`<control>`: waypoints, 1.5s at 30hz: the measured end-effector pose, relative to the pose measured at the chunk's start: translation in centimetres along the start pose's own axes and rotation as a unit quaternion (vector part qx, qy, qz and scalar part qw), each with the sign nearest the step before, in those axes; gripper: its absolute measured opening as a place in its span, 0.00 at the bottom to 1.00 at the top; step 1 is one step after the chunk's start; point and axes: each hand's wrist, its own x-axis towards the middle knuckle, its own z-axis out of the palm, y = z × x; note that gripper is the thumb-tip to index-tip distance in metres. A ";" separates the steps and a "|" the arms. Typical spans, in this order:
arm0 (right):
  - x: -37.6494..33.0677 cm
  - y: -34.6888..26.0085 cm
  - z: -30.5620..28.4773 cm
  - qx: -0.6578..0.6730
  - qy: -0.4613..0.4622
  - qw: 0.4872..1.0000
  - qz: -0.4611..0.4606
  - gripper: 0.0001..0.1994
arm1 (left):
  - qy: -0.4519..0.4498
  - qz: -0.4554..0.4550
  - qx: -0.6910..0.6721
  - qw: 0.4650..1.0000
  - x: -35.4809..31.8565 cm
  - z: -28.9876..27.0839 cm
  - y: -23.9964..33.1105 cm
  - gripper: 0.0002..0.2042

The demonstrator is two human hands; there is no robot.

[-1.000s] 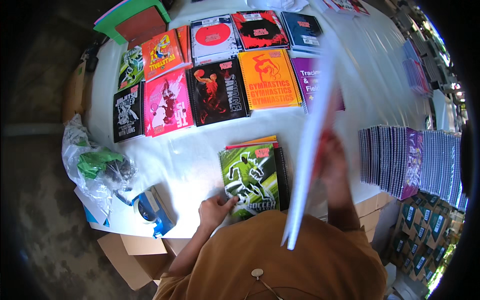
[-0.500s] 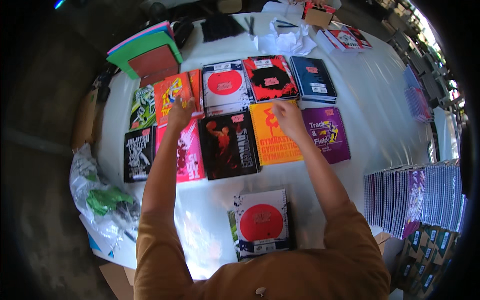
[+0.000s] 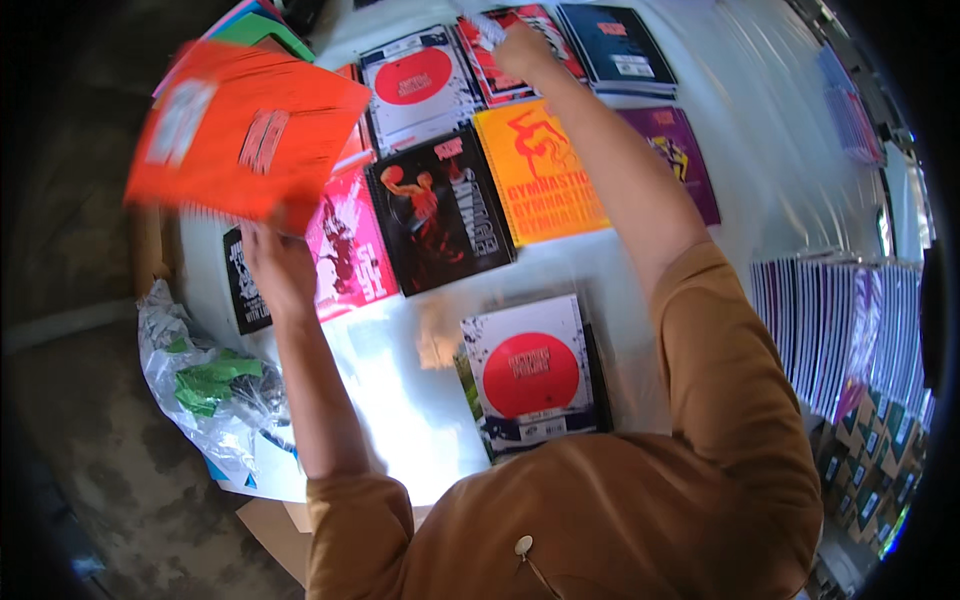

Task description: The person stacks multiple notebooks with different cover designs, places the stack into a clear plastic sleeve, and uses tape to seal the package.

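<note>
Since 0.5 s ago we've lifted a flat orange spiral-bound notebook (image 3: 245,130) off its row; left hand (image 3: 278,268) clamped on its lower edge, tilted up over the white table (image 3: 400,400). Right hand (image 3: 522,45) rests on a far red-and-black notebook (image 3: 540,40); grip can't tell.

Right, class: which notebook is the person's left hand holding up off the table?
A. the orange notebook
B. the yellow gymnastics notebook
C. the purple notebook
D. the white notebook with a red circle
A: the left hand holds the orange notebook raised above the table, while the yellow, purple and red-circle ones lie flat.
</note>
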 end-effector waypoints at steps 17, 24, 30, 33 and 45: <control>-39.4 12.7 -3.0 -0.030 -0.221 0.974 -0.034 0.32 | -0.218 0.080 0.241 0.942 -24.7 0.0 5.0 0.27; -16.7 14.9 -7.2 -0.117 0.201 0.967 -0.108 0.20 | -0.357 0.053 0.464 0.809 -28.9 3.7 4.3 0.30; -0.8 17.4 -7.5 -0.114 0.299 0.907 0.274 0.20 | -0.411 0.100 0.439 0.793 -31.5 4.7 4.1 0.33; -0.1 18.1 -9.1 -0.083 0.449 0.886 0.082 0.16 | -0.415 0.083 0.422 0.802 -30.9 5.2 4.8 0.31; -39.2 1.1 -11.9 0.153 0.150 0.839 -0.500 0.18 | -0.079 0.023 0.050 0.995 -23.6 1.1 14.9 0.15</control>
